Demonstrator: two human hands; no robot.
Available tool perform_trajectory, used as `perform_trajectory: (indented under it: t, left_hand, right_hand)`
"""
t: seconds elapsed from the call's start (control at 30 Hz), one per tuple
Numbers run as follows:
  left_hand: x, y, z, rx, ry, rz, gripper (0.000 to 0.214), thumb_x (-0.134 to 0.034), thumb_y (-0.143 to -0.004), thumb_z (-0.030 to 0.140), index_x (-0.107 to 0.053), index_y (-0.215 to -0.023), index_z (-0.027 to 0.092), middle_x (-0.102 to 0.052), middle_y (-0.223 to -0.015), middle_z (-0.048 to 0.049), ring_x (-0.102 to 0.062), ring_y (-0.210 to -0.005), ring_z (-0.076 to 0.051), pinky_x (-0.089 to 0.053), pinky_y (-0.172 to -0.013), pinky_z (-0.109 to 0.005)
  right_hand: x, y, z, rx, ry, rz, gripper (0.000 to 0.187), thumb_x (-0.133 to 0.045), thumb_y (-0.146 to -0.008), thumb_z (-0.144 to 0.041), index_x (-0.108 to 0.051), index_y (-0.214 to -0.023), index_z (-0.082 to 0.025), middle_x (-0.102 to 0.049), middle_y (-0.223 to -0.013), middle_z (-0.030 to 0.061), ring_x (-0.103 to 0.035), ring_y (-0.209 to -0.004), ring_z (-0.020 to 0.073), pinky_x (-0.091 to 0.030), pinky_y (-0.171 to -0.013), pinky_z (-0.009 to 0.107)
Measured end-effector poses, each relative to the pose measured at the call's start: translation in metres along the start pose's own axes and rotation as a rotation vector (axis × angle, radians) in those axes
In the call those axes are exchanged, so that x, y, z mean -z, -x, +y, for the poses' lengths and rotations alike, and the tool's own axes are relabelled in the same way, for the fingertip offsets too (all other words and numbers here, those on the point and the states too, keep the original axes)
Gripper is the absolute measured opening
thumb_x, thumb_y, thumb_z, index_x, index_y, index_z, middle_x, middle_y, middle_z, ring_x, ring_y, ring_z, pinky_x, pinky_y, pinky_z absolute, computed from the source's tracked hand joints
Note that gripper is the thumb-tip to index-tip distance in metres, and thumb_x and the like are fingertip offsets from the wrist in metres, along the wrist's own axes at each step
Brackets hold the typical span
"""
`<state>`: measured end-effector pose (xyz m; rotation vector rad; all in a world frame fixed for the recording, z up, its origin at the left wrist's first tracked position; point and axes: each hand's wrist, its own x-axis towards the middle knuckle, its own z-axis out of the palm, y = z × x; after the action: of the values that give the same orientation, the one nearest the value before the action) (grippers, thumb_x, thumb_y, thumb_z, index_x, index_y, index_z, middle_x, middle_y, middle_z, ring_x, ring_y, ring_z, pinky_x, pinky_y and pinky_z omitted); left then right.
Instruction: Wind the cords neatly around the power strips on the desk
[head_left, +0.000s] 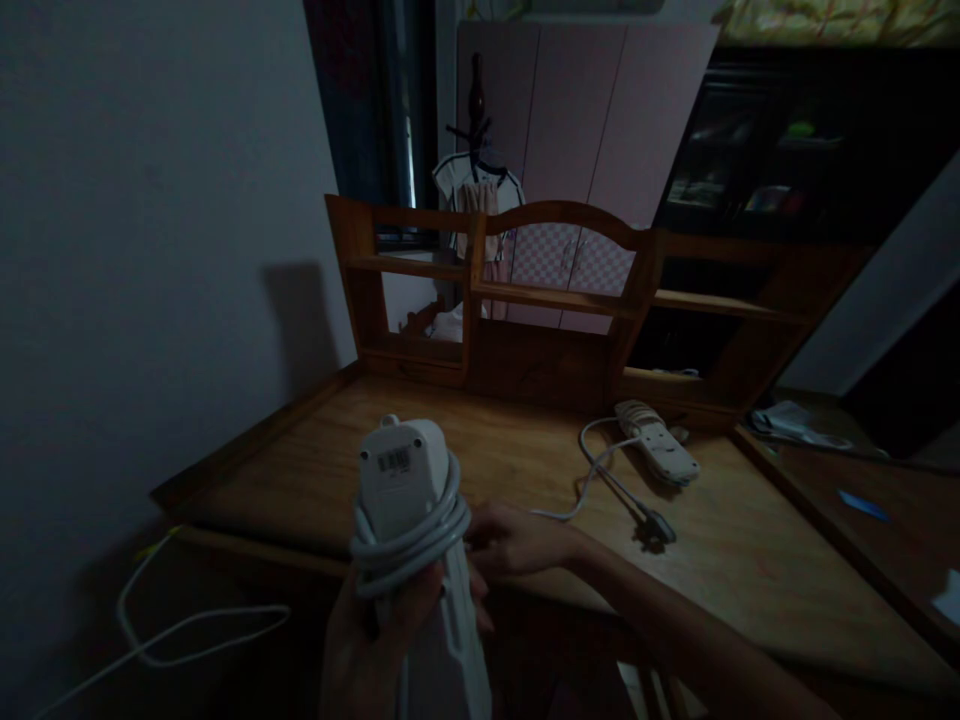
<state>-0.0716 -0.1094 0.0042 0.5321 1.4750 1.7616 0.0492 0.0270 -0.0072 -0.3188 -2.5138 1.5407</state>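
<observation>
My left hand (371, 640) grips a white power strip (409, 520) held upright, barcode label facing me. Its white cable (409, 545) is wound several turns round the strip's body. My right hand (514, 540) is closed right beside the coil, fingers pinched at the cable; what they hold is partly hidden behind the strip. A loose length of the cable (187, 625) trails down to the lower left. A second white power strip (660, 445) lies flat on the wooden desk (750, 560), its cord and plug (654, 525) stretched out toward me.
A wooden shelf hutch (555, 300) stands along the desk's back edge. A grey wall (150, 250) is at the left. Behind are a pink wardrobe (585, 130) and hanging clothes (480, 195). Papers (795, 425) lie on a side surface at the right. The room is dim.
</observation>
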Motion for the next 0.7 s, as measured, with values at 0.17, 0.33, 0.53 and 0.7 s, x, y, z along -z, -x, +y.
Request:
perform_trajectory:
  t: [0.17,0.33,0.53,0.7]
  left_hand:
    - [0.002,-0.005,0.015,0.066,0.031,-0.166,0.051,-0.085,-0.052,0.046,-0.063,-0.087,0.015,-0.067,-0.054,-0.0007,-0.061,-0.039,-0.018,-0.051,-0.04,-0.024]
    - [-0.011,-0.005,0.015,0.118,0.0,-0.302,0.06,-0.081,-0.058,0.048,-0.058,-0.103,0.016,-0.07,-0.058,-0.0031,-0.064,-0.042,-0.022,-0.052,-0.041,-0.027]
    - [-0.024,-0.011,0.003,0.121,-0.026,-0.459,0.068,-0.078,-0.063,0.051,-0.052,-0.115,0.018,-0.069,-0.057,-0.0023,-0.065,-0.042,-0.022,-0.052,-0.041,-0.027]
    - [-0.029,-0.015,-0.006,0.201,0.01,-0.523,0.077,-0.067,-0.068,0.068,-0.052,-0.123,0.016,-0.067,-0.053,-0.0032,-0.062,-0.038,-0.019,-0.047,-0.037,-0.023]
  right_hand:
    - [0.009,0.025,-0.027,-0.006,0.068,0.253,0.031,-0.052,-0.094,-0.04,-0.068,-0.093,-0.014,-0.059,-0.076,-0.002,-0.051,-0.067,0.0096,-0.039,-0.062,0.02]
    - [0.006,0.045,-0.049,-0.097,0.365,0.5,0.032,-0.045,-0.098,-0.038,-0.066,-0.091,-0.015,-0.064,-0.078,0.0012,-0.056,-0.07,0.0116,-0.038,-0.063,0.021]
    - [-0.002,0.059,-0.032,-0.2,0.52,0.638,0.028,-0.046,-0.098,-0.032,-0.061,-0.081,-0.016,-0.059,-0.07,-0.0006,-0.052,-0.062,0.0107,-0.033,-0.059,0.022]
    - [-0.011,0.066,-0.024,-0.268,0.496,0.72,0.03,-0.046,-0.098,-0.034,-0.058,-0.076,-0.017,-0.056,-0.065,-0.0017,-0.051,-0.059,0.0105,-0.03,-0.055,0.023]
